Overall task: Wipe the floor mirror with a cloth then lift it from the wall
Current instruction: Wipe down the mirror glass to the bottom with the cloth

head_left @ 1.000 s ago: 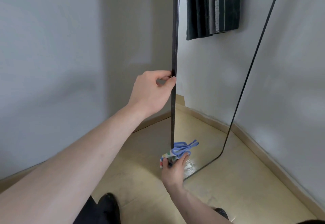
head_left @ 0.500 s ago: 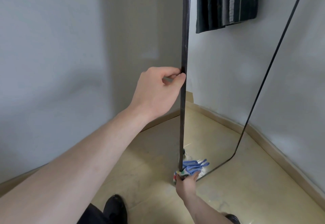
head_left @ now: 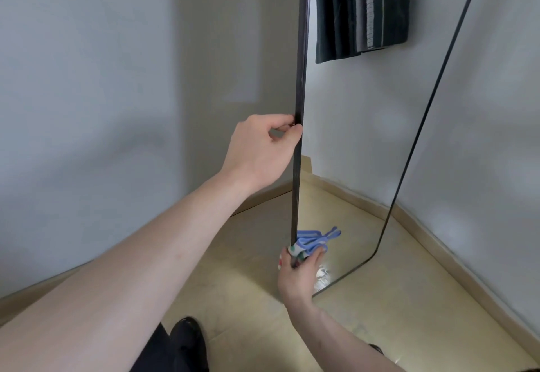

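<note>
A pale grey wall (head_left: 87,94) is filling the left side of my view, meeting the beige tiled floor (head_left: 248,269) along a low skirting board (head_left: 257,196). My left forearm is reaching up across that wall, and my left hand (head_left: 260,152) is gripping the floor mirror (head_left: 350,152) by its near black frame edge (head_left: 298,137), thumb and curled fingers pinching the thin frame at about mid-height. The mirror is standing nearly upright in the corner of the floor, seen almost edge-on, so its near frame is running as a dark vertical line through the middle of my view while its far edge is slanting away to the upper right.

Below, my dark shoe (head_left: 187,333) is showing at the bottom edge of the view, on the floor. Just right of it, my right hand (head_left: 298,275) is reaching down to the mirror's lower near corner, fingers curled around a bunched cloth (head_left: 312,240) with blue edging and a patterned white part. The cloth is pressing against the bottom of the frame and glass, close to the floor; I cannot tell whether the mirror's bottom edge is touching the floor there.

In the glass, the wall, skirting and floor are reflecting, along with a dark hanging garment (head_left: 362,9) near the top. To the right, another grey wall (head_left: 496,137) is running along the floor's far edge.
</note>
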Demonstrator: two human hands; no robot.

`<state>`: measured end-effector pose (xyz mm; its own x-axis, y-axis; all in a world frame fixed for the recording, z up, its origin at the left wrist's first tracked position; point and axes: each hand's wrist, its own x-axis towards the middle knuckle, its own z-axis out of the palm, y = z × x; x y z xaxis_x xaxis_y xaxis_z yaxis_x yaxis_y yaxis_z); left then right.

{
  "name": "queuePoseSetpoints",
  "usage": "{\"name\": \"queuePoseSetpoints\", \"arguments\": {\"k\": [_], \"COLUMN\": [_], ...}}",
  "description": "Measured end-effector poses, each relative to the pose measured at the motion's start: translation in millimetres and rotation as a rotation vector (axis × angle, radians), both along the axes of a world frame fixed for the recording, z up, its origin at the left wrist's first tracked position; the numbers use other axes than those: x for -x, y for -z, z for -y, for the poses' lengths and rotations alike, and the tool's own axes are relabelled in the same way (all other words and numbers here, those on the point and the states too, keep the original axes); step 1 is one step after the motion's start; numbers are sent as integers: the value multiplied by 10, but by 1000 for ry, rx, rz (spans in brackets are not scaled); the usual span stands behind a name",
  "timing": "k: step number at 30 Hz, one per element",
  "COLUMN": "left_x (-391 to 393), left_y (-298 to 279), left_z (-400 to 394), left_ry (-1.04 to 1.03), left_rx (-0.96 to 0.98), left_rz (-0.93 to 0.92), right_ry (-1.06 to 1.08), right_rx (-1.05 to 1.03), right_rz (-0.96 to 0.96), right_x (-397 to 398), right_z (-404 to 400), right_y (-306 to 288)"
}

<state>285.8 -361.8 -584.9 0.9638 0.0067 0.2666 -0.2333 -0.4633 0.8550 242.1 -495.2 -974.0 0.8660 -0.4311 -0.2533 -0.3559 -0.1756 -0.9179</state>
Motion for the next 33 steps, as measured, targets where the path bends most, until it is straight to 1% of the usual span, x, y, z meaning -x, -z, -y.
{"name": "queuePoseSetpoints", "arguments": {"k": [3, 6, 9, 14, 18, 20, 22, 25, 28, 30, 31, 33], "left_x": [11, 3, -9, -80, -103, -114, -129, -143, -206, -267, -282, -299], "left_y": [-7, -4, -3, 72, 86, 79, 78, 69, 95, 124, 132, 151], "left_z": [6, 17, 14, -13, -18, -25, -34, -35, -54, -49, -42, -31], "left_ry": [3, -16, -14, -12, -13, -16, -18, -12, -16, -9, 1, 23], "left_rx": [16, 22, 17, 9, -8, -11, -25, -46, -30, -33, -36, -27], "left_rz": [20, 19, 18, -1, -10, -6, 9, 20, 21, 33, 36, 34], "right_ry": [-7, -39, -14, -30, 39, 66, 80, 32, -47, -73, -76, -123], "right_rx": [12, 39, -11, -129, -217, -294, -311, -237, -25, 32, 39, 84], "right_rz": [22, 38, -13, -149, -267, -315, -379, -491, -533, -539, -548, -554], "right_x": [83, 130, 188, 293, 347, 364, 345, 359, 378, 338, 316, 231], "right_z": [-115, -101, -10, 106, 161, 186, 215, 299, 501, 593, 633, 649], "right_y": [-627, -697, -490, 98, 281, 365, 476, 621, 962, 1055, 1016, 512]}}
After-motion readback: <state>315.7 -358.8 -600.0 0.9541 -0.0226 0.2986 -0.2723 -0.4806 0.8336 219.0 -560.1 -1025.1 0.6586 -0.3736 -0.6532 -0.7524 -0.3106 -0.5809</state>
